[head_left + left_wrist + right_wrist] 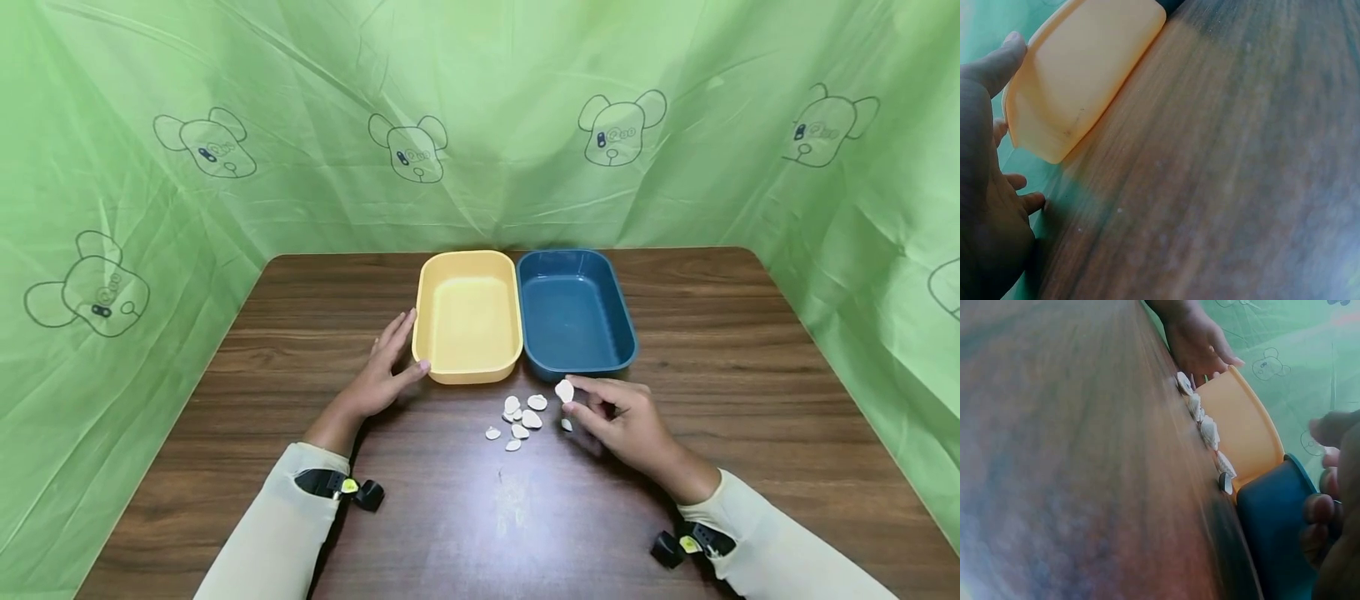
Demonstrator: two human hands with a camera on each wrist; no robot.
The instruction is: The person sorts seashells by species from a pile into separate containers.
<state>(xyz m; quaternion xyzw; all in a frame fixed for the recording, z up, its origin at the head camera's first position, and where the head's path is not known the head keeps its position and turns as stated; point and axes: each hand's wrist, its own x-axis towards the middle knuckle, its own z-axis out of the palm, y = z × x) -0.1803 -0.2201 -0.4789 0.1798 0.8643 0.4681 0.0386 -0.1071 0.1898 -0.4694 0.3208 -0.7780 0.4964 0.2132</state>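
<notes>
Between thumb and index finger my right hand pinches a white seashell, held just in front of the near edge of the blue tray. In the right wrist view the curled fingers overlap that tray, and the held shell is hidden. My left hand rests against the yellow tray, fingers extended along its left side and thumb at its near left corner. Several white seashells lie in a loose cluster before the trays, with a small shell below my right hand.
The two trays stand side by side at the back of the brown wooden table. Behind and around it hangs a green cloth printed with bear heads. A black camera is strapped at my left wrist, another camera at my right.
</notes>
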